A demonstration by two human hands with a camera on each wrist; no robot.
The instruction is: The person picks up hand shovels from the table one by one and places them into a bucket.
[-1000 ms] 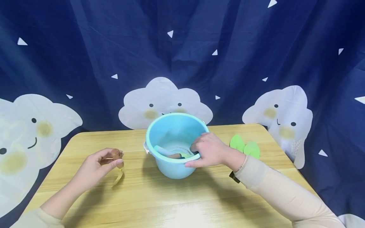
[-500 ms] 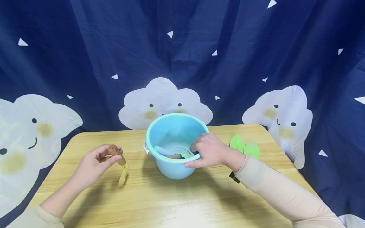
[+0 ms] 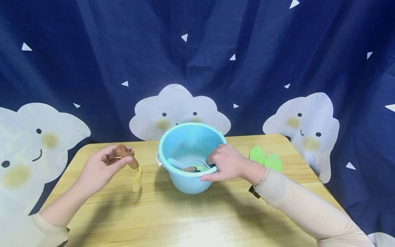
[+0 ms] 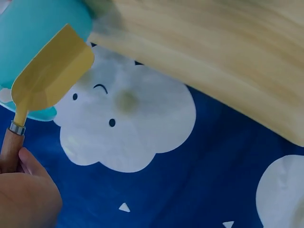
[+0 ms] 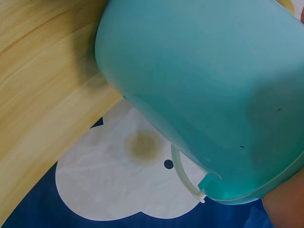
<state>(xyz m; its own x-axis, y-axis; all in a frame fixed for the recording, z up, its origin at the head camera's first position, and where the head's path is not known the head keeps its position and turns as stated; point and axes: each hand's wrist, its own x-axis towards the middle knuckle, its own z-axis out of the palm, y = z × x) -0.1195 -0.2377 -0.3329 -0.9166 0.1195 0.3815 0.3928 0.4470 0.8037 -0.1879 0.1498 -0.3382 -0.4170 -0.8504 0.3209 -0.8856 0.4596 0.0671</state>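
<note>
I watch from my end as the person's left hand (image 3: 97,171) pinches a small hand trowel (image 4: 45,80) by its wooden handle (image 4: 12,149), the thumb and fingers closed together on it. The trowel is raised above the desk (image 3: 166,223), nearer the left edge than the right. On my head feed its yellow blade shows nearly edge-on, pointing down past the handle; on the left wrist feed I get the broad face, with a metal ferrule joining it to the wood.

The right hand (image 3: 228,163) grips the rim of a light-blue bucket (image 3: 189,183), thumb outside the wall, fingers curled over into the mouth. The bucket is near the middle of the far edge, mouth up, well apart from the trowel. Its white carry handle (image 5: 183,175) hangs at the side. Inside I make out a pale-blue rod-like piece (image 3: 175,163) and a brown-handled tool (image 3: 189,169) with a green part; the near wall hides the rest.

Two green leaf-shaped pieces (image 3: 273,162) lie side by side towards the far right corner, beyond the right forearm's beige sleeve (image 3: 308,206). Behind the far edge hangs a dark-blue curtain (image 3: 139,44) printed with white clouds and triangles.
</note>
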